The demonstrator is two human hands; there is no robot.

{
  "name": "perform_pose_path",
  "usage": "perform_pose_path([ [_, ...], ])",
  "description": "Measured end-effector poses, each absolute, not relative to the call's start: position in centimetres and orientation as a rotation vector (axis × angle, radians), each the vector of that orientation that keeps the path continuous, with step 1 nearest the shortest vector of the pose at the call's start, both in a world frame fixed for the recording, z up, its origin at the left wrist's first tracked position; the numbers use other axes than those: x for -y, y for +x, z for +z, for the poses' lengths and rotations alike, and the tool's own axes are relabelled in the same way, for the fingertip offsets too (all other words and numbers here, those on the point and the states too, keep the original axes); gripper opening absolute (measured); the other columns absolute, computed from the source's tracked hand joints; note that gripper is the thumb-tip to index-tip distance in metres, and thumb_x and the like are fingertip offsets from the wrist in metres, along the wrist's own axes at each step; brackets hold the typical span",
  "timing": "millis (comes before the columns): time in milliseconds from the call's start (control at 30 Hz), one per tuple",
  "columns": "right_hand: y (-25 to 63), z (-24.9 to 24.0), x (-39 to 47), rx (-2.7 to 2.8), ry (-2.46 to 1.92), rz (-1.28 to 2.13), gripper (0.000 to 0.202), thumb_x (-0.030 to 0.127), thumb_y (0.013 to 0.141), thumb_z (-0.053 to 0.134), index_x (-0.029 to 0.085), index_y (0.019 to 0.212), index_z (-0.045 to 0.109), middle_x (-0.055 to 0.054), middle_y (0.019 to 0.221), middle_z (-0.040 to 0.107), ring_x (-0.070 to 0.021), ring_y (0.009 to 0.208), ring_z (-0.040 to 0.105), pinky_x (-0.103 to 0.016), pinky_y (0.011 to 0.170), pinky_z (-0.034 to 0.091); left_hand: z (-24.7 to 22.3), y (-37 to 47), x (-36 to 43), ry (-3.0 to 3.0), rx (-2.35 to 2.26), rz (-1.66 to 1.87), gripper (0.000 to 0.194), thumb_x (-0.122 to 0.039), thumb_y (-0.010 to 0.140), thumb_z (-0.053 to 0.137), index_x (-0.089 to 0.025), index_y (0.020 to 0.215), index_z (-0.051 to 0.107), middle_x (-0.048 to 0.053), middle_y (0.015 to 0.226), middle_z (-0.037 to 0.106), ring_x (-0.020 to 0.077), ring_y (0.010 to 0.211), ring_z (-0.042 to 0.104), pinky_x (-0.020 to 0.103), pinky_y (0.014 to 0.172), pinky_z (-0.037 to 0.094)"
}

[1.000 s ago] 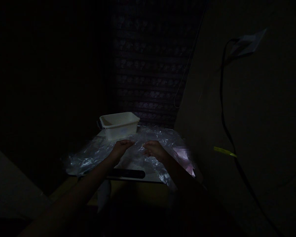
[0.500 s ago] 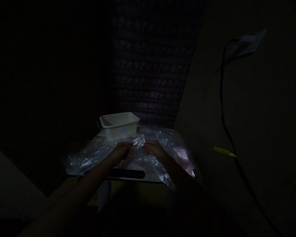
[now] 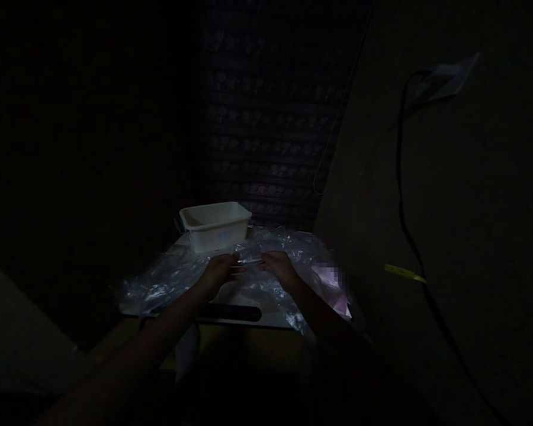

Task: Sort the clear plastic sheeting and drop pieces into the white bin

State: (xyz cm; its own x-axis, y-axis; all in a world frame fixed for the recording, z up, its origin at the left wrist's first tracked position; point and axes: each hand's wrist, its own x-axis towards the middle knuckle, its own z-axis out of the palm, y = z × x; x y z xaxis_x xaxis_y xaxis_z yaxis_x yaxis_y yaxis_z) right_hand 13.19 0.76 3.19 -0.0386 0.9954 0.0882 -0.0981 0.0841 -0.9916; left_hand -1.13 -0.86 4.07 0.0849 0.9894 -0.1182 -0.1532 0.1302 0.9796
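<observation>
1. Lying across the left part of the surface (image 3: 270, 316), crumpled clear plastic (image 3: 155, 290) shows bright glints; its separate pieces cannot be told apart in the dim light.
2. Cream rectangular tub (image 3: 217, 234): upright at the far left part of the surface, open at the top. Faint bluish marking on the near wall, illegible.
3. Left hand (image 3: 217, 275): in front of the tub, thumb and fingers closed on the left end of a clear film piece (image 3: 249, 253), lower fingers partly spread.
4. Dark elongated slot (image 3: 233, 312): at the near edge of the surface, below the left hand.
5. Film piece: stretched between the two hands, above the middle of the surface.
6. Right hand (image 3: 281, 269): fingers pinching the right end of the film piece.
7. Pink item (image 3: 333, 290): at the right edge of the surface, beside more crumpled plastic; partly pixelated, kind undetermined.
8. Black cable (image 3: 400, 177): running down the right wall (image 3: 479, 195) from a pale wall plate (image 3: 446, 80), yellow tag (image 3: 404, 273) attached.
</observation>
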Motion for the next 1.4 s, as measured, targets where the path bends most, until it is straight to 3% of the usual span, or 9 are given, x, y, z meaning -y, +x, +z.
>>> perform_pose_path([
  [133, 13.0, 3.3, -0.5, 1.097, -1.031, 1.287, 0.014, 0.027, 0.051, 0.054, 0.012, 0.05, 0.052, 0.002, 0.05, 0.049, -0.0099, 0.051, 0.049, -0.026, 0.053, 0.041, 3.6, -1.0, 0.6, 1.104, -1.058, 1.283, 0.026, -0.035, 0.055, 0.055, -0.01, 0.055, 0.05, 0.002, 0.056, 0.053, 0.0123, 0.059, 0.053, 0.027, 0.06, 0.043],
  [333, 13.0, 3.7, 0.2, 0.912, -0.926, 1.766, 0.022, 0.03, 0.054, 0.055, 0.017, 0.071, 0.051, -0.001, 0.066, 0.053, -0.0117, 0.056, 0.053, -0.03, 0.057, 0.041, 3.7, -0.8, 0.6, 1.306, -1.084, 1.362, 0.028, -0.039, 0.053, 0.055, -0.011, 0.049, 0.052, -0.001, 0.049, 0.049, 0.0103, 0.055, 0.05, 0.026, 0.063, 0.043],
  [600, 13.1, 3.4, -0.5, 1.288, -1.043, 1.111, 0.021, 0.034, 0.054, 0.052, 0.013, 0.05, 0.049, 0.003, 0.048, 0.042, -0.0064, 0.047, 0.04, -0.021, 0.047, 0.033, 3.6, -0.6, 0.8, 1.347, -1.198, 1.189, 0.028, -0.039, 0.051, 0.055, -0.011, 0.046, 0.051, -0.002, 0.044, 0.045, 0.0096, 0.049, 0.046, 0.025, 0.054, 0.041],
  [700, 13.4, 3.4, -0.5, 1.499, -1.068, 0.966, 0.024, 0.034, 0.057, 0.049, 0.013, 0.045, 0.046, 0.005, 0.042, 0.034, -0.005, 0.043, 0.033, -0.019, 0.043, 0.027, 3.8, -0.9, 0.8, 1.277, -1.268, 1.295, 0.026, -0.037, 0.049, 0.057, -0.013, 0.054, 0.05, -0.001, 0.053, 0.049, 0.0108, 0.055, 0.047, 0.023, 0.051, 0.039],
  [800, 13.6, 3.6, -0.3, 1.665, -1.068, 0.94, 0.025, 0.032, 0.057, 0.049, 0.014, 0.042, 0.043, 0.006, 0.042, 0.03, -0.0044, 0.042, 0.03, -0.018, 0.042, 0.024, 3.9, -1.2, 0.6, 1.219, -1.206, 1.37, 0.032, -0.035, 0.051, 0.057, -0.017, 0.077, 0.05, 0.001, 0.078, 0.054, 0.0125, 0.071, 0.049, 0.023, 0.057, 0.037],
  [867, 13.6, 3.6, -0.1, 1.748, -1.05, 0.949, 0.023, 0.032, 0.057, 0.049, 0.014, 0.043, 0.045, 0.005, 0.044, 0.033, -0.0049, 0.044, 0.032, -0.018, 0.043, 0.025, 3.7, -1.4, 0.4, 1.253, -1.087, 1.27, 0.032, -0.035, 0.055, 0.053, -0.017, 0.082, 0.05, 0.003, 0.082, 0.054, 0.0128, 0.074, 0.048, 0.023, 0.06, 0.036],
  [1100, 13.3, 2.6, -0.6, 1.849, -0.952, 0.857, 0.015, 0.028, 0.056, 0.05, 0.015, 0.049, 0.05, 0.001, 0.059, 0.045, -0.0085, 0.059, 0.043, -0.019, 0.055, 0.032, 3.0, -1.3, 0.3, 1.427, -1.087, 1.126, 0.016, -0.028, 0.055, 0.052, -0.013, 0.059, 0.055, -0.003, 0.051, 0.049, 0.0074, 0.048, 0.042, 0.019, 0.049, 0.031],
  [1200, 13.5, 2.4, -0.8, 1.923, -0.985, 0.875, 0.019, 0.026, 0.057, 0.049, 0.014, 0.042, 0.045, 0.003, 0.05, 0.039, -0.0064, 0.05, 0.038, -0.018, 0.048, 0.029, 3.3, -1.3, 0.5, 1.444, -1.113, 1.113, 0.016, -0.029, 0.054, 0.053, -0.013, 0.055, 0.055, -0.003, 0.049, 0.048, 0.0072, 0.046, 0.04, 0.019, 0.047, 0.03],
  [1400, 13.8, 2.1, -0.9, 1.99, -1.088, 0.943, 0.024, 0.025, 0.056, 0.048, 0.014, 0.036, 0.038, 0.007, 0.038, 0.026, -0.0032, 0.039, 0.026, -0.017, 0.039, 0.019, 3.8, -1.0, 0.9, 1.407, -1.124, 1.081, 0.024, -0.029, 0.048, 0.059, -0.012, 0.064, 0.056, 0.0, 0.057, 0.054, 0.0085, 0.05, 0.045, 0.02, 0.049, 0.032],
])
